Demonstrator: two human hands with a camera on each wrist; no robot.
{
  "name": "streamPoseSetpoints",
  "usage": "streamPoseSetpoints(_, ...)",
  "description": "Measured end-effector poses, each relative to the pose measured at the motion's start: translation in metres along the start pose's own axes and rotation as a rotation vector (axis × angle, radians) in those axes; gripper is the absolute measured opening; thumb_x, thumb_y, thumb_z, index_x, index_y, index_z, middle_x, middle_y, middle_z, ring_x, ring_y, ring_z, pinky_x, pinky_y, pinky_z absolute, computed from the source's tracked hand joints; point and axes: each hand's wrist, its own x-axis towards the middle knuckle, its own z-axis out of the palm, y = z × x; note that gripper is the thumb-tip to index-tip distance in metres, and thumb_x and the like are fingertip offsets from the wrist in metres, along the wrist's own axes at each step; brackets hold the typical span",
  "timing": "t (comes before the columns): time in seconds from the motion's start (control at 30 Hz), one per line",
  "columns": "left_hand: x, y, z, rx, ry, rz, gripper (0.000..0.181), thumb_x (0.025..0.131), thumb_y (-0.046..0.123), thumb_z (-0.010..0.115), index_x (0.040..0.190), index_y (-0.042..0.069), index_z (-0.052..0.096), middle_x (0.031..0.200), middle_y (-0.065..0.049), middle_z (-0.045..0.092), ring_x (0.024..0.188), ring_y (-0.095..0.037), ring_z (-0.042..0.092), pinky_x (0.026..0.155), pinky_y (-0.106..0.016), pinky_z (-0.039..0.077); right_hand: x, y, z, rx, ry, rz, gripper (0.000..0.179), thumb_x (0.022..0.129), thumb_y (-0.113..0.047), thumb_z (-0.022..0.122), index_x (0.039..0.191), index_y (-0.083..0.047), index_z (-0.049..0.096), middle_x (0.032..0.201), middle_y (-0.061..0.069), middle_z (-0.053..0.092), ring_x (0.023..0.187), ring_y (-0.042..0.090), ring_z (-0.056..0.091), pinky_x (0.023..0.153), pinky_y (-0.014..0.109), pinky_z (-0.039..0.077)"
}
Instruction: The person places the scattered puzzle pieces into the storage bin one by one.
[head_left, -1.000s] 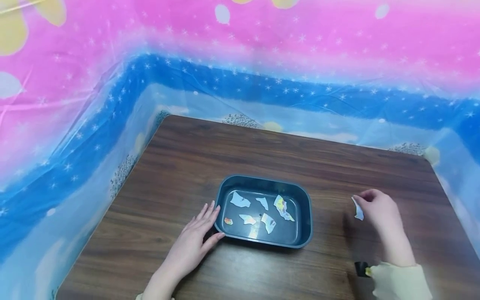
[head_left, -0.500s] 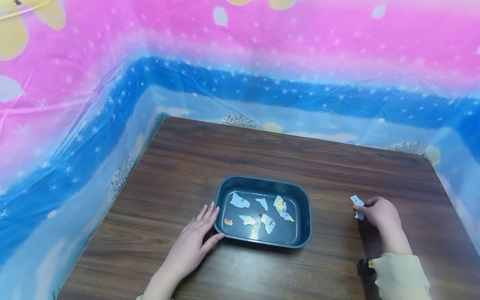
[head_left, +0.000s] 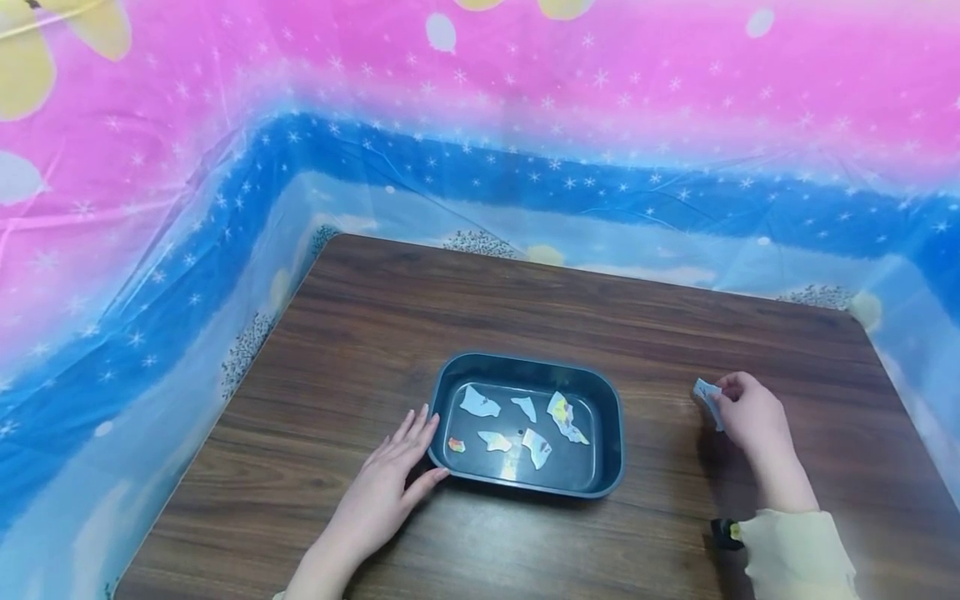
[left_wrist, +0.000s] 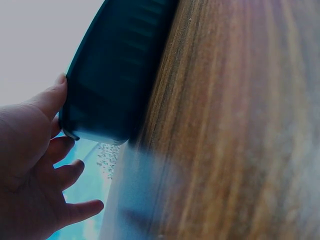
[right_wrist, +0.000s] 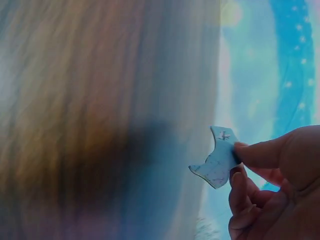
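My right hand (head_left: 756, 417) pinches a thin pale fragment (right_wrist: 218, 160) between thumb and fingers, held above the table to the right of the bin. The fragment has a curved, jagged outline and small dark printed marks; whether it is paper or something stiffer I cannot tell. A dark blue-grey rectangular plastic bin (head_left: 528, 486) stands on the table. My left hand (head_left: 378, 492) rests against the bin's near left corner, its fingers extended and its thumb on the rim (left_wrist: 70, 75). Inside the bin lie several similar fragments, among them a white one (head_left: 480, 402) and a yellow-patterned one (head_left: 566, 417).
The brown wood-grain table (head_left: 420, 300) extends around the bin. A patterned pink and blue cloth (head_left: 517, 108) hangs behind and beside it. A small black object (head_left: 726, 534) sits by my right sleeve (head_left: 798, 550).
The fragment in my right hand has turned, showing more of its printed face half a second ago and a different angle now. The right hand shifted slightly. My left hand and the bin stayed put.
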Motion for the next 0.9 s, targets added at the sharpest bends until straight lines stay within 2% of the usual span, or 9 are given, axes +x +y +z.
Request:
streamPoseSetpoints(0.1,0.0,0.0,0.0,0.0,0.007,0.003,0.07,0.099,0.043,0.064,0.156,0.011,0.041,0.163,-0.008,0.029,0.151,-0.029,0.027,0.119,-0.058,0.028,-0.009,-0.019,-0.004,0.046,0.062,-0.005,0.033,0.105,-0.023,0.053,0.121,0.005,0.057,0.116,0.028,0.063,0.096,0.039,0.062,0.065,0.037,0.047)
streamPoseSetpoints(0.2,0.0,0.0,0.0,0.003,0.009,0.004,0.069,0.099,0.043,0.064,0.156,0.011,0.04,0.163,-0.007,0.029,0.151,-0.028,0.027,0.119,-0.058,0.028,-0.02,-0.043,-0.007,0.104,0.102,-0.091,0.033,0.106,-0.021,0.055,0.126,0.004,0.058,0.112,0.025,0.064,0.095,0.037,0.062,0.067,0.035,0.046)
streamPoseSetpoints(0.33,0.0,0.0,-0.001,0.002,-0.001,-0.004,0.069,0.1,0.044,0.063,0.156,0.012,0.04,0.163,-0.006,0.028,0.152,-0.026,0.026,0.119,-0.057,0.027,-0.039,-0.081,-0.004,0.177,0.081,-0.257,0.03,0.104,-0.013,0.058,0.131,0.0,0.061,0.104,0.02,0.067,0.086,0.027,0.06,0.063,0.03,0.047)
streamPoseSetpoints(0.4,0.0,0.0,-0.001,0.005,-0.004,-0.007,0.069,0.1,0.044,0.063,0.157,0.013,0.039,0.163,-0.005,0.028,0.152,-0.026,0.025,0.119,-0.057,0.027,-0.05,-0.1,0.002,0.194,0.037,-0.295,0.029,0.103,-0.012,0.059,0.13,-0.002,0.064,0.102,0.017,0.068,0.079,0.023,0.059,0.059,0.03,0.048)
streamPoseSetpoints(0.5,0.0,0.0,-0.001,0.007,0.0,-0.007,0.07,0.099,0.044,0.064,0.156,0.012,0.04,0.164,-0.006,0.029,0.152,-0.026,0.026,0.119,-0.058,0.028,-0.065,-0.122,0.018,0.145,-0.034,-0.306,0.025,0.102,-0.013,0.062,0.124,-0.004,0.069,0.098,0.012,0.07,0.072,0.019,0.058,0.058,0.031,0.049)
streamPoseSetpoints(0.6,0.0,0.0,0.001,0.01,-0.001,-0.006,0.07,0.099,0.044,0.064,0.156,0.011,0.04,0.163,-0.008,0.029,0.152,-0.027,0.026,0.118,-0.058,0.028,-0.078,-0.137,0.036,0.033,-0.093,-0.306,0.021,0.099,-0.014,0.067,0.118,-0.007,0.073,0.097,0.007,0.072,0.072,0.016,0.06,0.06,0.034,0.051)
streamPoseSetpoints(0.73,0.0,0.0,0.002,0.009,0.0,-0.001,0.07,0.099,0.044,0.064,0.156,0.011,0.041,0.163,-0.008,0.03,0.152,-0.028,0.027,0.118,-0.059,0.029,-0.089,-0.149,0.055,-0.095,-0.138,-0.297,0.014,0.094,-0.012,0.074,0.107,-0.008,0.075,0.095,0.007,0.075,0.069,0.014,0.061,0.058,0.032,0.052)
streamPoseSetpoints(0.9,0.0,0.0,0.001,0.011,0.002,-0.008,0.071,0.099,0.046,0.064,0.156,0.011,0.04,0.164,-0.008,0.03,0.152,-0.026,0.026,0.118,-0.058,0.029,-0.095,-0.157,0.067,-0.163,-0.179,-0.238,0.01,0.092,-0.011,0.075,0.101,-0.007,0.075,0.091,0.007,0.073,0.066,0.017,0.058,0.053,0.029,0.048)
